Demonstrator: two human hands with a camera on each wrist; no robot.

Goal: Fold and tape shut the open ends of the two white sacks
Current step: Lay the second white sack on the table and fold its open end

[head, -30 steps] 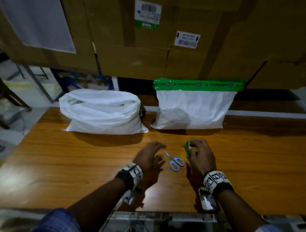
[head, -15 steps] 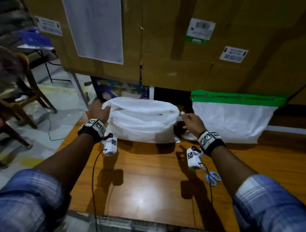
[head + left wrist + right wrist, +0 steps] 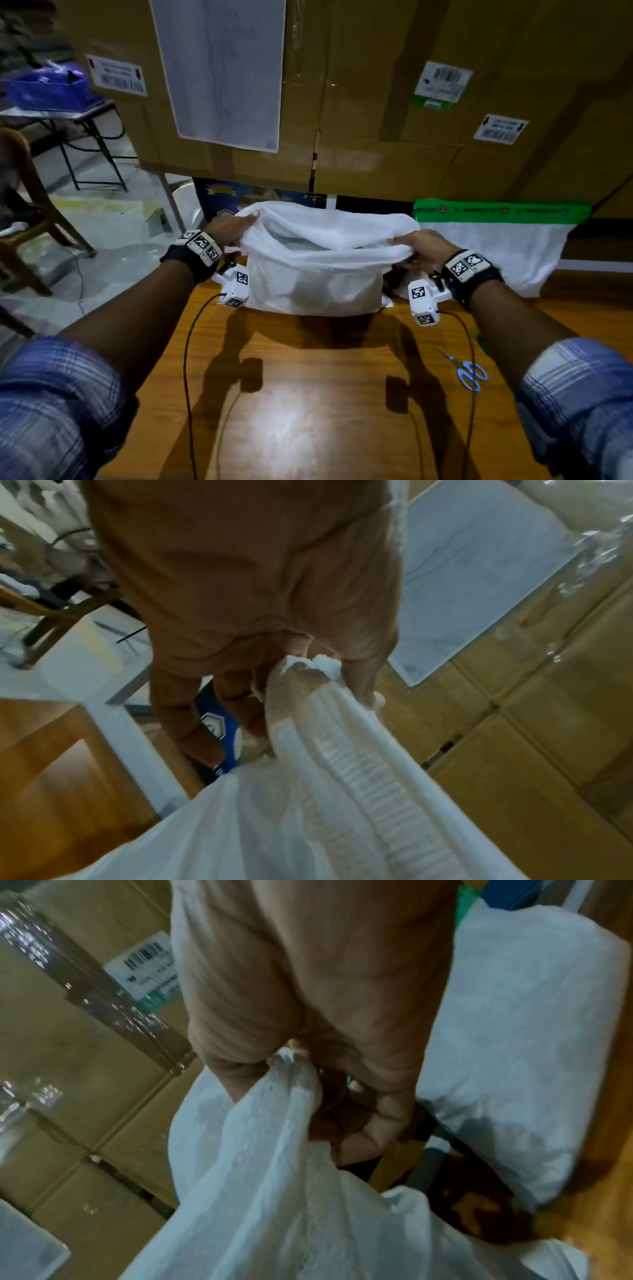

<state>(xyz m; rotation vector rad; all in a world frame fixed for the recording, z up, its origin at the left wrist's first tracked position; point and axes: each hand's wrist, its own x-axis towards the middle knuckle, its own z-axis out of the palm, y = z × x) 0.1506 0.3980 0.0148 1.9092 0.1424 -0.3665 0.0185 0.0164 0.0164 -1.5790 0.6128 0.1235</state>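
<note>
Both hands have left the scissors (image 3: 469, 374): left hand (image 3: 228, 226) and right hand (image 3: 419, 247) now pinch the open sack's (image 3: 318, 274) mouth corners beside the taped sack (image 3: 493, 253), so folding begins.

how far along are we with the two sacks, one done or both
One done: the right sack already has green tape across its folded top. In hand: the left hand and right hand each grip an end of the other sack, whose mouth gapes open. Left: folding and taping it. The scissors lie on the table.
</note>
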